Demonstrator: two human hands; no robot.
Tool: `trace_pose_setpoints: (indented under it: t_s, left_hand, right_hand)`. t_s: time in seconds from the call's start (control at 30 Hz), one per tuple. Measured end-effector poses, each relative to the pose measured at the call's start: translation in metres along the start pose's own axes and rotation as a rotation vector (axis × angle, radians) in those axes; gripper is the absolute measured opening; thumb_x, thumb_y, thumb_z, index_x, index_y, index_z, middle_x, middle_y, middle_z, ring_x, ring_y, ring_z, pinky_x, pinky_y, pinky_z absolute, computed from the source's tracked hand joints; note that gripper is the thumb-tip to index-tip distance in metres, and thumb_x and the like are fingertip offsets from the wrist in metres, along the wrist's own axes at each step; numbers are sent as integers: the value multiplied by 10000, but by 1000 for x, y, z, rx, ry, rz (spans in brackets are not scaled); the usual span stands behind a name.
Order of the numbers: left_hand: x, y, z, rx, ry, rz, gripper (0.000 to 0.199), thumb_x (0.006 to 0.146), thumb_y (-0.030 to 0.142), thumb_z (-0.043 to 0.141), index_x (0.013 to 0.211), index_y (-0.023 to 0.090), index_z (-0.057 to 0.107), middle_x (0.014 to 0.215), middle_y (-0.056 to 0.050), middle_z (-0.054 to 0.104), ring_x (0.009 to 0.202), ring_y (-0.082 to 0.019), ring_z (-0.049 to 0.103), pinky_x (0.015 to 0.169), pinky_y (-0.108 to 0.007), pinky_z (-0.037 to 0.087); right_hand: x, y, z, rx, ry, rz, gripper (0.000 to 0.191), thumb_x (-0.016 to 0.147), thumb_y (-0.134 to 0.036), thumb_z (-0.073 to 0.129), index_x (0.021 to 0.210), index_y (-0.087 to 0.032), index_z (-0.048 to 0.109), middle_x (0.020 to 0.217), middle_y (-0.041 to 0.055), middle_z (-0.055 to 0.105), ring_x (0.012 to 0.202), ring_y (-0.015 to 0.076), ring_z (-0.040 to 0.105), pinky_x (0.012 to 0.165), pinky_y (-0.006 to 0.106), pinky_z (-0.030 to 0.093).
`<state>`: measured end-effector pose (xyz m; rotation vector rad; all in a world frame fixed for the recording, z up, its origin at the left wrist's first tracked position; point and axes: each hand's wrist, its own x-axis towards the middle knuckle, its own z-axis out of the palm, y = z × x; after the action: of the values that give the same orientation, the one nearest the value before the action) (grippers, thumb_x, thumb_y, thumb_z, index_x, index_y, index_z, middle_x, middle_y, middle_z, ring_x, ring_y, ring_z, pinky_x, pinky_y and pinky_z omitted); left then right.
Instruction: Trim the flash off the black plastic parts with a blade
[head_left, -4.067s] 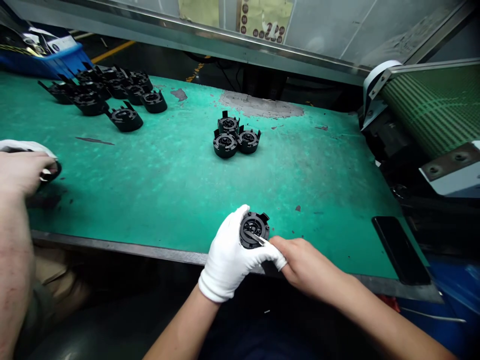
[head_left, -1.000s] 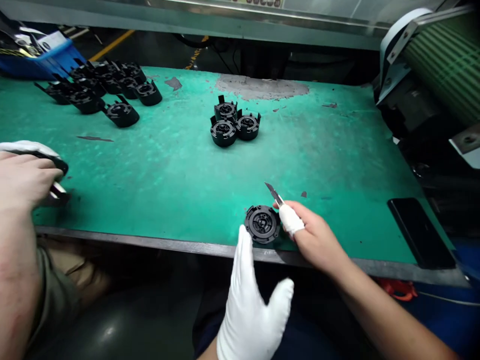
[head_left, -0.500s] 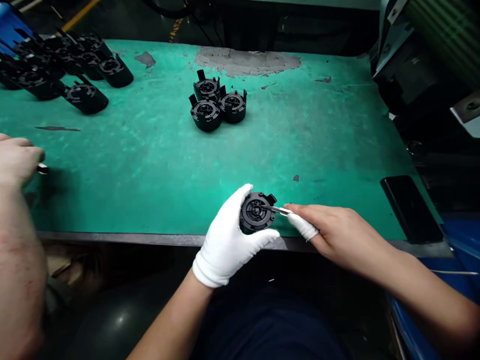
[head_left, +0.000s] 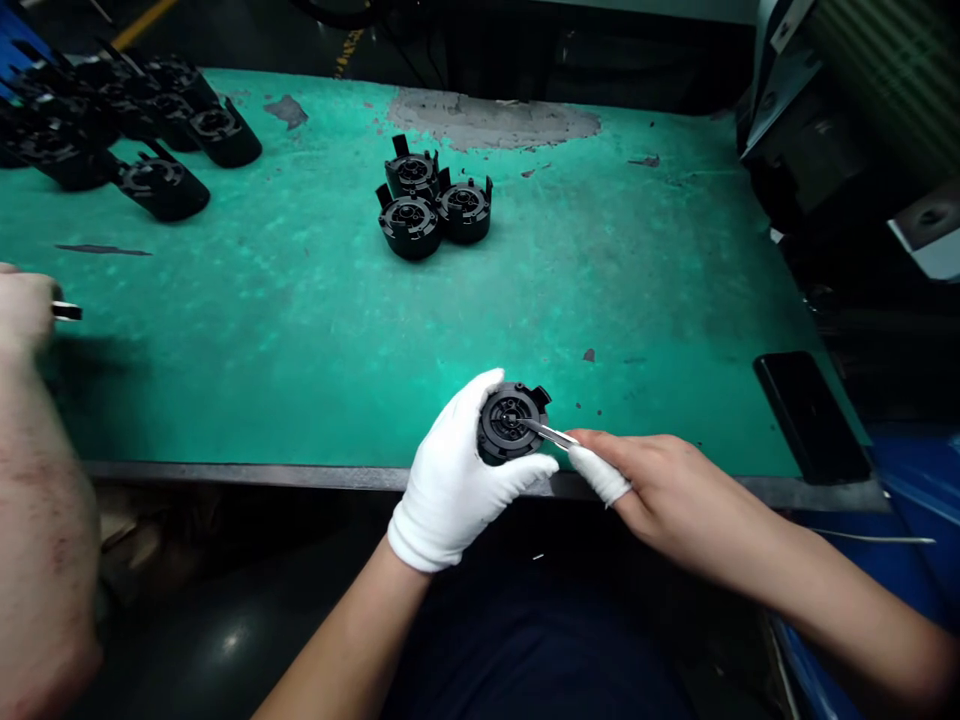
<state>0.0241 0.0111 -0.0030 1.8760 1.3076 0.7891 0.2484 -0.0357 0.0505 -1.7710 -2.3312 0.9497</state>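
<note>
My left hand (head_left: 457,480), in a white glove, is wrapped round a black round part (head_left: 501,432) at the front edge of the green table (head_left: 300,370). My right hand (head_left: 645,470) is bare except for a white cover on the thumb. It pinches a slim metal tool (head_left: 553,434), whose tip rests over the middle of the round part. Beyond them, three similar black parts (head_left: 411,228) stand close together on the table.
Several more black parts (head_left: 161,185) stand at the back left. Another person's hand (head_left: 26,310) holds a small object at the left edge. A black phone (head_left: 814,415) lies near the right front corner. Machinery (head_left: 825,130) stands at the right.
The tool and my right thumb have shifted slightly left and down over the round part. The other person's hand has moved a little left. The whole view has shifted slightly.
</note>
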Motion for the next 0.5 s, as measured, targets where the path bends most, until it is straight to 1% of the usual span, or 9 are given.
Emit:
trace_pose_setpoints:
  t_s: [0.1, 0.23, 0.37, 0.43, 0.5]
  left_hand:
    - [-1, 1, 0, -6, 8, -15, 917, 683, 585, 833, 1432, 243, 430, 1457, -81, 535, 1333, -264, 536, 1168, -415, 426]
    - [-2, 0, 2, 2, 30, -22, 923, 665, 582, 846, 1425, 253, 440, 1449, -73, 546, 1323, -264, 547, 1164, -413, 433]
    - [-3, 0, 4, -14, 50, -13, 918, 662, 589, 844, 1414, 239, 451, 1427, -93, 566, 1298, -278, 571, 1148, -433, 448]
    - [-4, 0, 4, -23, 55, 0, 926, 655, 599, 843, 1411, 230, 454, 1415, -104, 574, 1290, -286, 578, 1140, -442, 454]
    - [-4, -1, 5, -24, 55, 3, 929, 654, 605, 840, 1411, 228, 456, 1410, -107, 577, 1286, -292, 581, 1137, -450, 456]
  right_hand:
    - [1, -4, 2, 28, -29, 25, 516, 904, -140, 415, 1392, -235, 552, 1246, 58, 710, 1054, 294, 701, 861, 450, 583]
    - [-2, -4, 2, 13, -43, 13, 518, 905, -142, 424, 1401, -213, 553, 1268, 73, 700, 1075, 297, 694, 886, 458, 576]
    - [-6, -3, 4, 5, 48, 4, 518, 904, -126, 429, 1388, -248, 566, 1315, 33, 677, 1108, 262, 686, 920, 425, 573]
    - [-7, -3, 7, -37, 91, 23, 514, 908, -126, 416, 1389, -228, 564, 1318, 53, 674, 1097, 280, 690, 916, 459, 574]
    - [-7, -4, 9, -51, 84, 28, 515, 906, -121, 408, 1393, -201, 556, 1302, 88, 679, 1082, 300, 693, 904, 481, 575]
